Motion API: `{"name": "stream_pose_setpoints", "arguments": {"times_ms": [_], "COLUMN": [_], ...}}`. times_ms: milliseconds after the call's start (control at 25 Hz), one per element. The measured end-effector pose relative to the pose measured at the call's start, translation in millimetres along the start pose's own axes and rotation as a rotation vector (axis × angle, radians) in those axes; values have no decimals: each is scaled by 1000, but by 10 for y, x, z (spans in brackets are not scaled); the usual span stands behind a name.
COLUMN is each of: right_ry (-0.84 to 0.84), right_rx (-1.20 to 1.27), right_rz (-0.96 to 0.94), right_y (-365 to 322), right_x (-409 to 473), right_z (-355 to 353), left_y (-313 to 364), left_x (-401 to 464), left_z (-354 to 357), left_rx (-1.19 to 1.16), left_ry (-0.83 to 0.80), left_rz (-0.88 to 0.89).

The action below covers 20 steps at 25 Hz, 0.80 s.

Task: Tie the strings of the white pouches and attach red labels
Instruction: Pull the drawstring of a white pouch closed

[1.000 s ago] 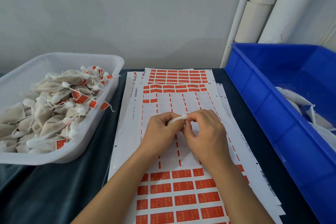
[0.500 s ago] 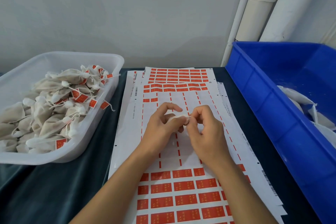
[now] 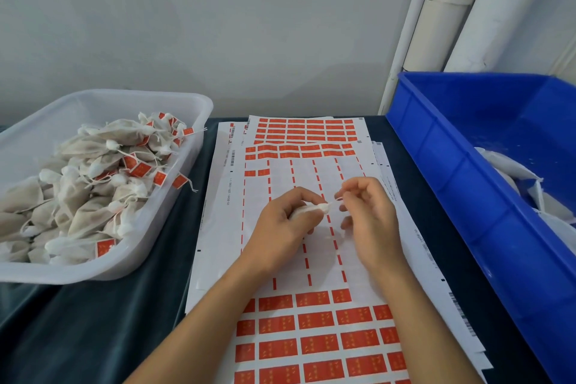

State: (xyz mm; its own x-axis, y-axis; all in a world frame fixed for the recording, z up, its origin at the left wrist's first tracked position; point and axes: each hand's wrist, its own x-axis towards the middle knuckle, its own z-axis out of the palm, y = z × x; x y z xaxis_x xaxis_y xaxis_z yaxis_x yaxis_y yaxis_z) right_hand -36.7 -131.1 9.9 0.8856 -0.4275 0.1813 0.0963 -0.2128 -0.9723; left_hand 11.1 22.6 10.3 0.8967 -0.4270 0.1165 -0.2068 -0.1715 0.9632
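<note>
The left hand (image 3: 285, 221) grasps a white pouch (image 3: 308, 210), fingers curled round its body, the gathered neck protruding toward the right. The right hand (image 3: 369, 215) sits just beside that neck; thumb and forefinger pinch a thin string (image 3: 335, 201) (barely discernible, running to the pouch neck), remaining fingers loosely curled. Both hands hover above the label sheet (image 3: 293, 259), whose middle rows are stripped; red labels (image 3: 314, 319) fill the near rows. A clear plastic tub (image 3: 187, 171) at left holds finished pouches (image 3: 81, 184) bearing red tags. A blue bin (image 3: 467, 196) at right contains further white pouches (image 3: 514, 165).
</note>
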Motion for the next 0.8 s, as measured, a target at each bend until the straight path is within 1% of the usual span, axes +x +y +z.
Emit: {"name": "stream_pose_setpoints", "arguments": {"times_ms": [40,80,160,320,440,520,640,800], "right_ry": [-30,-59,-93,-65,-40,-48,-70,-138], "right_rx": [51,49,-24,-115,-69,69,413,671], "right_rz": [32,45,45,48,95,180,318,382], "right_y": [-16,-21,-35,-35,-80,-104,-141,-150], "right_x": [-3,-5,-22,-19,-7,6,27,44], "right_z": [-14,-26,-22,-8,-43,-62,-83,-111], "left_y": [-4,-8,-6,-7,-20,-12,4,-13], "left_x": [-1,1,2,19,24,27,27,26], "left_z": [-1,1,8,3,-7,-20,-26,-8], "left_rx": [5,2,-22,-36,-42,-84,-132,-47], "left_ry": [6,9,11,37,27,15,-17,-38], "left_rz": [-1,0,11,11,4,-2,-1,6]}}
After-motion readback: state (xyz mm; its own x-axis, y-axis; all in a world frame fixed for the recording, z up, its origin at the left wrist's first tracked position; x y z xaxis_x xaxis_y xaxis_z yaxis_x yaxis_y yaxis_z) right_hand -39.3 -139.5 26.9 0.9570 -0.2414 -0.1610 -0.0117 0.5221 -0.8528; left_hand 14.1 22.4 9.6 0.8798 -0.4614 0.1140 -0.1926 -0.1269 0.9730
